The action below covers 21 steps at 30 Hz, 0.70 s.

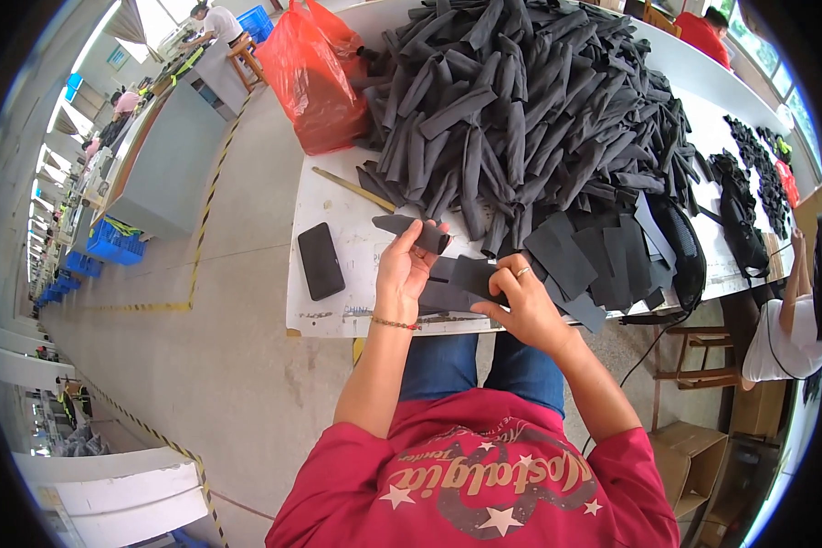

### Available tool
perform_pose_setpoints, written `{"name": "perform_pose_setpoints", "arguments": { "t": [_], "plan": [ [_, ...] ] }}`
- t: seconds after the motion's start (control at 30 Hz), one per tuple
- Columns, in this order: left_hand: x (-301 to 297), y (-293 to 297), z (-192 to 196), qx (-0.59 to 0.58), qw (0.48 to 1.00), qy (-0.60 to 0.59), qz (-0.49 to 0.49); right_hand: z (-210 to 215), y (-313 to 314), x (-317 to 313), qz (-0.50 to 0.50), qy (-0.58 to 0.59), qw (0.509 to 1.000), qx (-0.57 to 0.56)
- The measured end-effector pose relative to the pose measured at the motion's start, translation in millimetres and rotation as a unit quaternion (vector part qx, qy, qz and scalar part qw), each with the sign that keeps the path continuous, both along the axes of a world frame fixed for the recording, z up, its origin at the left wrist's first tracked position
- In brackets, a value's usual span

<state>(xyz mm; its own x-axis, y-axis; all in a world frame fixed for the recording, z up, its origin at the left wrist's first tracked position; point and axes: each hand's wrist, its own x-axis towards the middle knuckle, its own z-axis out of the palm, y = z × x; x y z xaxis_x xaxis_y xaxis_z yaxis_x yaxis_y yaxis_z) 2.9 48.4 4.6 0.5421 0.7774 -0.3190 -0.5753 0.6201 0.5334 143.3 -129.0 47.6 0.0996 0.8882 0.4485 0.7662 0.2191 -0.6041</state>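
Observation:
My left hand [400, 271], palm turned up, holds a dark grey piece of fabric [434, 239] that curls into a tube at its right end. Just to the right, my right hand [532, 312] pinches a flat dark grey fabric panel [474, 275] between thumb and fingers. Another grey panel [446, 297] lies under it at the table's near edge. Beyond both hands rises a big heap of rolled dark grey fabric pieces [521, 119]. Flat panels [603, 265] lie overlapping on the table, right of my right hand.
On the white table [300, 315] a black phone [321, 261] and a yellowish strip [352, 188] lie left of my hands. A red plastic bag [312, 87] stands at the far left corner. A black mesh-sided item [681, 245] is at right. A person [781, 333] sits further right.

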Motion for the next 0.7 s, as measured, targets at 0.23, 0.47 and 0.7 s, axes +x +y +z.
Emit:
{"name": "perform_pose_setpoints", "arguments": {
  "t": [0.23,0.47,0.7],
  "plan": [
    [5,-4,1,-0.03,1.0,-0.001,0.0,3,3,-2,-0.009,-0.122,0.992,0.036],
    [5,-9,5,-0.015,1.0,0.0,-0.015,4,9,-2,-0.068,-0.028,0.995,0.074],
    [8,-19,18,0.004,0.998,0.007,-0.056,7,17,3,-0.12,-0.156,0.971,0.134]
  ]
}}
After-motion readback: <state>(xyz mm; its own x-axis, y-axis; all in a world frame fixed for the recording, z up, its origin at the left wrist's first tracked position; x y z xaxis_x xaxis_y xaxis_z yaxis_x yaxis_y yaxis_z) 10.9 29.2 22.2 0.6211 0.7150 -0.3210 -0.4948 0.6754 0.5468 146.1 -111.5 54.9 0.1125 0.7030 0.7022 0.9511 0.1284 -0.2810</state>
